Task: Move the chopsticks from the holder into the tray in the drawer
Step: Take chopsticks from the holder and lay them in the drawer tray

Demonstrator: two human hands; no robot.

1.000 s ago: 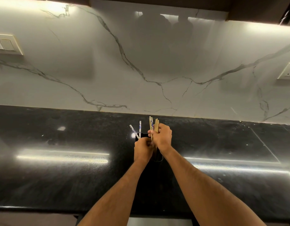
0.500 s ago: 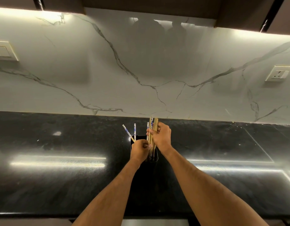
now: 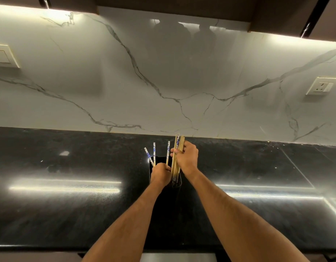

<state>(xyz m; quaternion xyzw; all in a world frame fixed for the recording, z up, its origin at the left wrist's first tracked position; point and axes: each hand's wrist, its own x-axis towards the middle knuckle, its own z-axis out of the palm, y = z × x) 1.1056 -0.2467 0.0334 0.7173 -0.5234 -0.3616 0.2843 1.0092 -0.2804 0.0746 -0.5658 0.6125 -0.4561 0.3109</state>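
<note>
Two bare forearms reached forward over a polished black stone desk (image 3: 68, 205). The left hand (image 3: 160, 173) had its grip closed around the lower ends of three white chopsticks with blue patterns (image 3: 154, 154), which fanned upward from it. Just beside it, the right hand (image 3: 187, 157) gripped a tight bundle of wooden chopsticks (image 3: 176, 167), held nearly upright, tips inside a black holder (image 3: 177, 183) standing on the desk. Behind rose a white marble backsplash (image 3: 106, 82), with a wall socket (image 3: 322, 86) at the right.

My black stone countertop (image 3: 68, 214): one dark holder (image 3: 159, 161) standing on it, directly beneath my grip
</note>
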